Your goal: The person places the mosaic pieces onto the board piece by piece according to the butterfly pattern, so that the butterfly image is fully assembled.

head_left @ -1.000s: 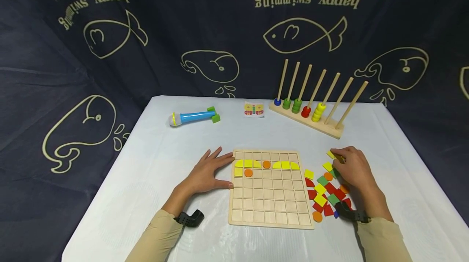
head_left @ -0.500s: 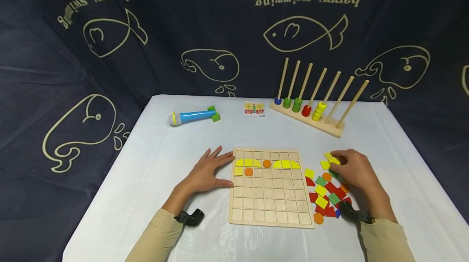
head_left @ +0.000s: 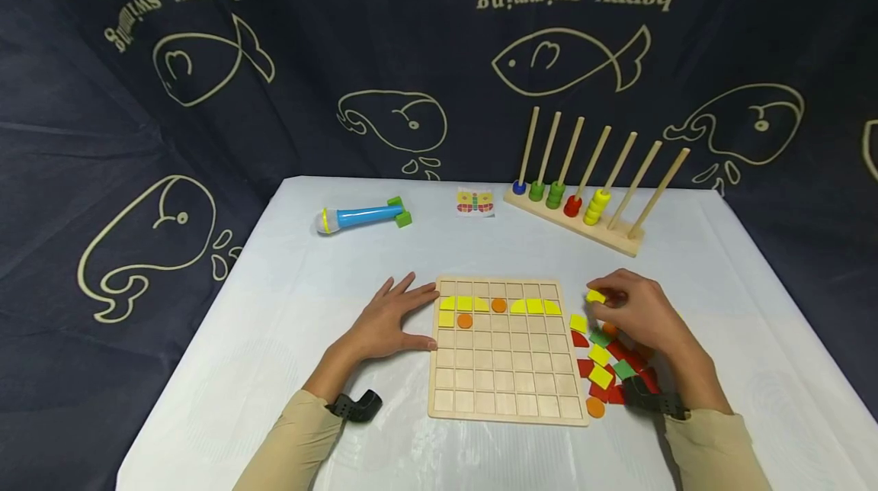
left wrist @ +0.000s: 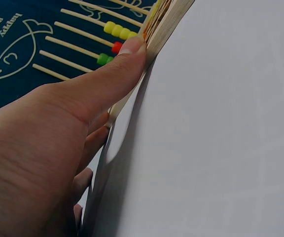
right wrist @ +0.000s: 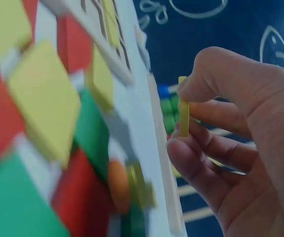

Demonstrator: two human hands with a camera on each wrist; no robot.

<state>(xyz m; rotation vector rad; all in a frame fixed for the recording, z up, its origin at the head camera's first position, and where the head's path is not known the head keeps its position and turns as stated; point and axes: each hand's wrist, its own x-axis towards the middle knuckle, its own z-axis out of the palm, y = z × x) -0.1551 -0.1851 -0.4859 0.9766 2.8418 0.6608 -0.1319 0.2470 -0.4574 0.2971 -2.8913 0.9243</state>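
A wooden grid board lies flat on the white table. Its second row holds yellow pieces and an orange disc; a yellow square and another orange disc sit in the row below. My left hand rests at the board's left edge, fingers extended, with the thumb touching the wooden side. Right of the board, my right hand pinches a yellow square tile between thumb and fingers, held above the table. The hand and wrist camera hide part of the loose tiles beneath.
Loose red, green, orange and yellow tiles are heaped right of the board. Farther back stand a bead rack with upright pegs, a butterfly picture card and a blue toy microphone. A dark printed cloth hangs behind.
My right hand has picked up a yellow square from the upper right of the heap and moved left with it towards the board. The left hand stays in place.
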